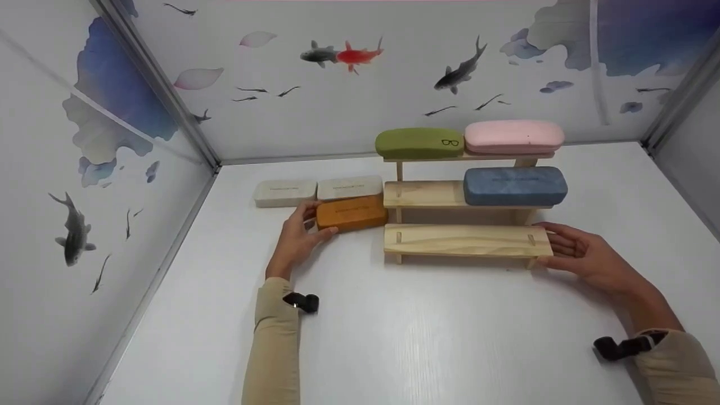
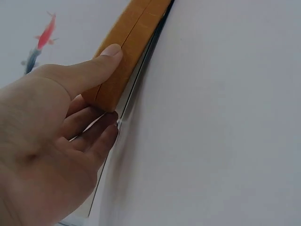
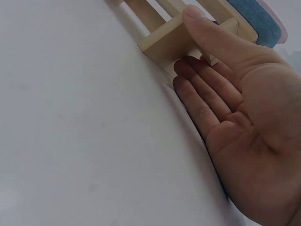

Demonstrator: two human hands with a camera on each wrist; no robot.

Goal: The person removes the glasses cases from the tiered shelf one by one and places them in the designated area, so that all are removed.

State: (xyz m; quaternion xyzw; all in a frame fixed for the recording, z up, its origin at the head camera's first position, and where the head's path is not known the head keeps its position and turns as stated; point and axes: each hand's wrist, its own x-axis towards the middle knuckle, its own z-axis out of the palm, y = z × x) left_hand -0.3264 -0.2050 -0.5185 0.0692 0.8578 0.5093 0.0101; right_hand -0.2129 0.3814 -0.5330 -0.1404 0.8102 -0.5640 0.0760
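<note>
My left hand (image 1: pixel 295 239) grips the left end of an orange glasses case (image 1: pixel 352 214), thumb on its front side and fingers behind. The left wrist view shows the thumb lying along the seam of the orange case (image 2: pixel 129 56). The case's right end is close against the left side of a three-tier wooden display stand (image 1: pixel 467 241). At the stand's lowest tier, my right hand (image 1: pixel 588 259) holds the right end. Its thumb is on the front edge, and the other fingers reach behind and under the board, as the right wrist view shows.
Two pale glasses cases, one at the left (image 1: pixel 286 193) and one behind the orange case (image 1: pixel 350 187), lie on the white table (image 1: pixel 394 337). A green case (image 1: pixel 419 143) and a pink case (image 1: pixel 514 136) sit on the top tier, a blue case (image 1: pixel 515 185) on the middle tier's right.
</note>
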